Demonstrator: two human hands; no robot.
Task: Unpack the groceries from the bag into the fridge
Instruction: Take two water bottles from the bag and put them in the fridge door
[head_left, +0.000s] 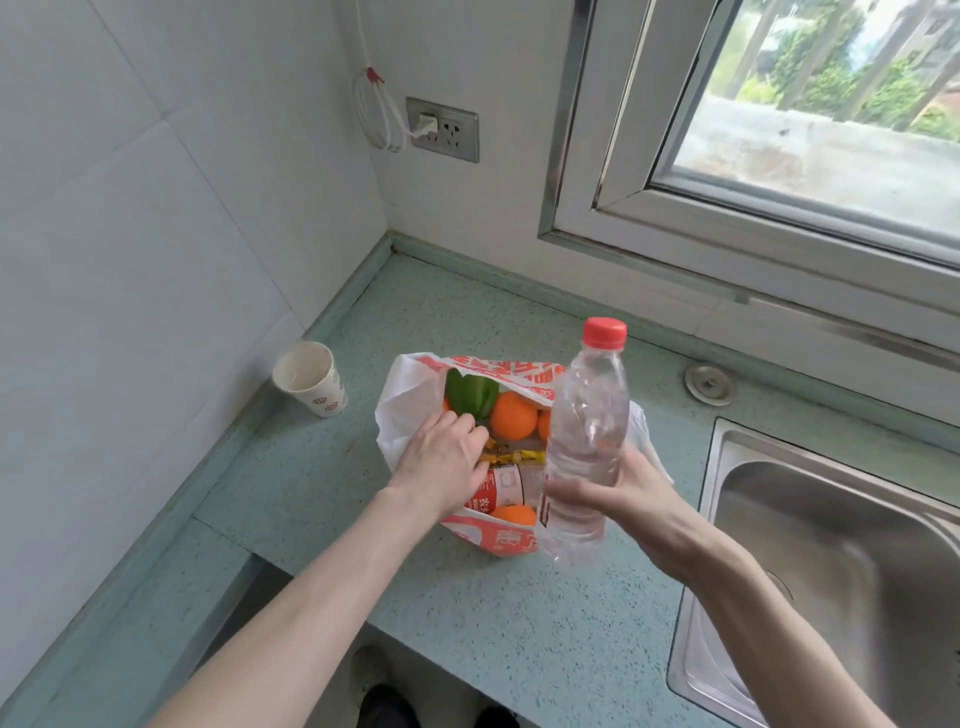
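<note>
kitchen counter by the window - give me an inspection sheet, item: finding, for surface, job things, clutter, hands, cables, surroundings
surface: speckled green counter, bare where visible.
job's things: red and white plastic bag stands open on the counter, holding a green pepper, oranges, yellow packets and a second bottle with a red label; clear water bottle with red cap is out of the bag, upright. Fridge not in view.
clutter: paper cup near the left wall.
grippers: left hand reaches into the bag, fingers hidden among the contents; right hand grips the water bottle.
cables: white cable coiled on the wall, plugged into the socket.
surroundings: steel sink on the right, window above, tiled walls.
</note>
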